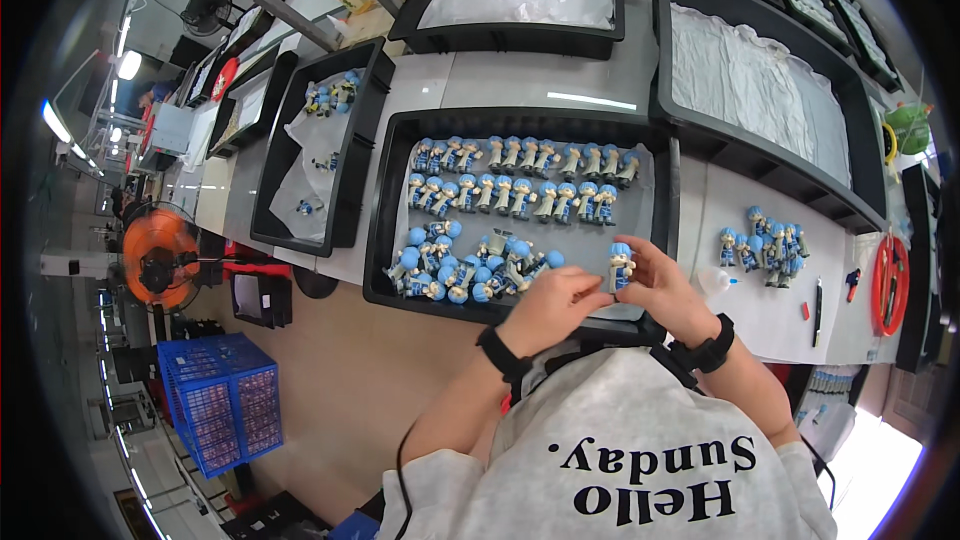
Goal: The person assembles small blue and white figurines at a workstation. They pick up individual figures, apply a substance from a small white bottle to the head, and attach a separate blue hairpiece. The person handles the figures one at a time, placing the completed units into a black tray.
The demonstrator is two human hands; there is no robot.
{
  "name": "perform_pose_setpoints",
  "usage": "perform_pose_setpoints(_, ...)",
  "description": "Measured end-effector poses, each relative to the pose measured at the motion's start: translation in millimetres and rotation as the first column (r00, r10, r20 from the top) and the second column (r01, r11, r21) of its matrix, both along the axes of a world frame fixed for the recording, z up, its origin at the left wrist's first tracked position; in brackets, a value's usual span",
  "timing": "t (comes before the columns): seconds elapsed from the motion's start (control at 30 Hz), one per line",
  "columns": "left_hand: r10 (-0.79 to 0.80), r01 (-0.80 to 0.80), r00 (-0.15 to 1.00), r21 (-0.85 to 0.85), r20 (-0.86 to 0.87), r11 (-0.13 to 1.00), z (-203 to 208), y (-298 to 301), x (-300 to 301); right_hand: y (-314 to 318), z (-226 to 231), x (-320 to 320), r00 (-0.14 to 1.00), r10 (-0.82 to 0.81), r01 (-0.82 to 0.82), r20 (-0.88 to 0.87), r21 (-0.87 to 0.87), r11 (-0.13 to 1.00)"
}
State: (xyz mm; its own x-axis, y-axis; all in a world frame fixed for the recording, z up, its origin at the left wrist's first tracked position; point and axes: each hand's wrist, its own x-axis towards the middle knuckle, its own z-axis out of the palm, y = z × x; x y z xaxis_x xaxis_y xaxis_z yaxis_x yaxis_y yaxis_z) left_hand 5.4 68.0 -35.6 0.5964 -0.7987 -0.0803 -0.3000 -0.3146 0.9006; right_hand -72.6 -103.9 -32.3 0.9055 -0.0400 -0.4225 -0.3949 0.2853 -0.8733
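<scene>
A small toy figurine (620,266) with light-blue hair and a blue outfit stands upright in my right hand (668,292), its thumb and forefinger closed around it. My left hand (556,306) is pinched close to the figurine's lower end; what its fingertips hold, if anything, is hidden. Both hands are over the front right of a black tray (374,210). Behind them, similar figurines (520,195) lie in two neat rows on a pale liner. A jumbled heap of figurines (460,270) fills the tray's front left.
On the right of the table lie a cluster of figurines (770,245), a small white bottle (714,281), a black pen (818,312) and a red ring-shaped holder (877,285). More black trays (520,40) stand behind. At left are an orange fan (160,258) and blue crates (215,400).
</scene>
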Motion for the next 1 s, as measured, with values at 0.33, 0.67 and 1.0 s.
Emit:
perform_pose_setpoints(0.33,-0.684,0.307,0.602,0.671,0.412,0.675,-11,48,69,21,-6,78,0.925,0.376,-0.322,-0.055,-0.640,0.698)
perform_pose_setpoints(0.67,-0.520,0.370,0.713,0.378,0.470,0.849,-23,66,76,65,-66,89,0.898,0.286,-0.431,-0.334,-0.798,0.420)
perform_pose_setpoints(1.0,-0.314,0.096,0.905,0.583,0.286,0.807,-10,51,112,61,-72,94,0.858,0.087,-0.329,-0.505,-0.413,0.849)
